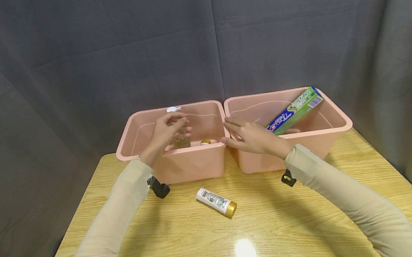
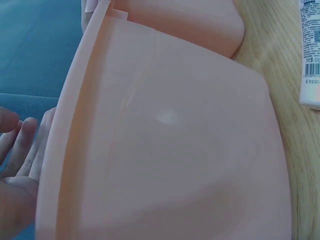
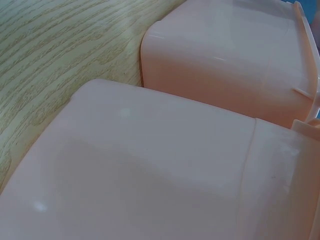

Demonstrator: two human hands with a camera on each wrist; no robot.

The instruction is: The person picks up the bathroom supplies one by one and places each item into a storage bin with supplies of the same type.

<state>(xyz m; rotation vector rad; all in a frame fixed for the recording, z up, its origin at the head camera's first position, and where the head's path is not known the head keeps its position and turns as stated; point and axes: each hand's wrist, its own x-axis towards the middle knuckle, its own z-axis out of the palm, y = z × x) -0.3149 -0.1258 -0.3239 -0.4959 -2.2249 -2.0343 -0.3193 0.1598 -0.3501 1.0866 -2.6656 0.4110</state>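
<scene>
My left hand (image 1: 170,131) hovers above the left pink bin (image 1: 190,163), its fingers loosely bent with nothing between them. Behind and below that hand stands a pump bottle (image 1: 182,142) with a white pump head (image 1: 172,109), partly hidden by the hand. A gold-capped item (image 1: 205,142) shows low in the same bin. My right hand (image 1: 253,136) lies over the near corner of the right pink bin (image 1: 304,140), fingers straight and reaching to where the two rims meet. A green and blue toothpaste box (image 1: 294,111) leans diagonally inside the right bin.
On the wooden table (image 1: 186,238), in front of the bins, lies a white tube (image 1: 214,201) with a gold cap. A dark grey curtain (image 1: 146,47) hangs behind the bins and along both sides.
</scene>
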